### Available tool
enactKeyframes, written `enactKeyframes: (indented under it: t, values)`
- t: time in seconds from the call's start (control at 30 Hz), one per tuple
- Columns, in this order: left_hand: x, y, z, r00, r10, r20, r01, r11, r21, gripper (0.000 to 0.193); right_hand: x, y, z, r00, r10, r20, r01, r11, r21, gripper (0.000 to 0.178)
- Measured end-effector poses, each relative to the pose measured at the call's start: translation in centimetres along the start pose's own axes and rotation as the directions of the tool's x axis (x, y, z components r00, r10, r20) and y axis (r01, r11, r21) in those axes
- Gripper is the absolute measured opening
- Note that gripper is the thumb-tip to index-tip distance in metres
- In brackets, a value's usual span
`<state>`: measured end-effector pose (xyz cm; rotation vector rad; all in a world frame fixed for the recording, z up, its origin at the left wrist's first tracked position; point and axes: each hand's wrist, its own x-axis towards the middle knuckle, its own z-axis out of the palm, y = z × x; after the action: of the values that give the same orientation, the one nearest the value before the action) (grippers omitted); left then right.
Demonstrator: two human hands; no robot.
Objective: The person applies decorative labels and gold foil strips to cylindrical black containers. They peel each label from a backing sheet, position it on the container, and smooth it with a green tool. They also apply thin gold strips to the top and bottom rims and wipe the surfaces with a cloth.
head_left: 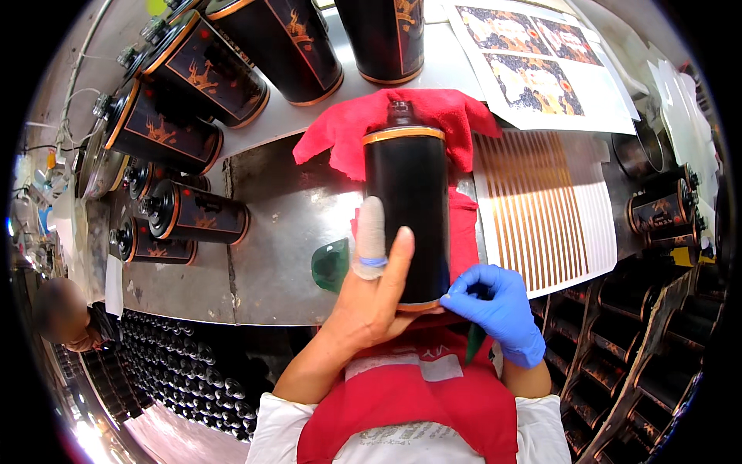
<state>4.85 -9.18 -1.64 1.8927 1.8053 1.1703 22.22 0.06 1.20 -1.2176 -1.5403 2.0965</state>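
Observation:
A black cylindrical bottle (pixel 407 209) with a gold band round its shoulder lies on a red cloth (pixel 340 139), neck pointing away from me. My left hand (pixel 371 298) grips its lower left side, two fingers stretched along it; one wears a pale finger cot. At the near end, a thin gold strip (pixel 417 307) runs along the base edge. My blue-gloved right hand (pixel 498 305) pinches at the strip's right end. Below this hand a pointed green piece (pixel 474 342) sticks out, its upper part hidden. A translucent green piece (pixel 331 264) rests on the metal table left of the bottle.
Decorated black bottles (pixel 178 135) stand at the back and left. Right of the cloth lies a sheet of gold strips (pixel 533 209), with printed sheets (pixel 533 69) behind it. Racks of black bottles (pixel 618 340) fill the lower right. Another person (pixel 85 336) is at far left.

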Motion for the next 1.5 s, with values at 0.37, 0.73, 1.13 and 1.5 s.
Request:
enactKeyframes:
  t: [0.37,0.73,1.13,1.5]
  values:
    - [-1.6,0.1,-0.6,0.952,-0.264,0.155,0.238,0.319,-0.918,0.090,-0.3,1.4,-0.7,0.999,0.004,-0.039,0.000,0.995,0.099,0.010]
    - [-1.2,1.6,0.6,0.926,-0.374,0.047,0.301,0.657,-0.691,0.101,0.2,1.7,0.0,0.999,0.034,0.014,-0.036,0.994,0.106,0.012]
    - [-0.5,1.5,-0.4,0.994,-0.105,-0.022,0.098,0.971,-0.218,0.117,-2.4,3.3,-5.4,0.939,-0.075,-0.336,0.165,0.954,0.250,0.037]
    - [0.0,0.7,-0.3,0.998,-0.031,-0.052,0.027,0.996,-0.083,0.099,-4.9,-0.3,1.5,0.834,-0.389,-0.392,0.140,0.836,-0.531,0.027]
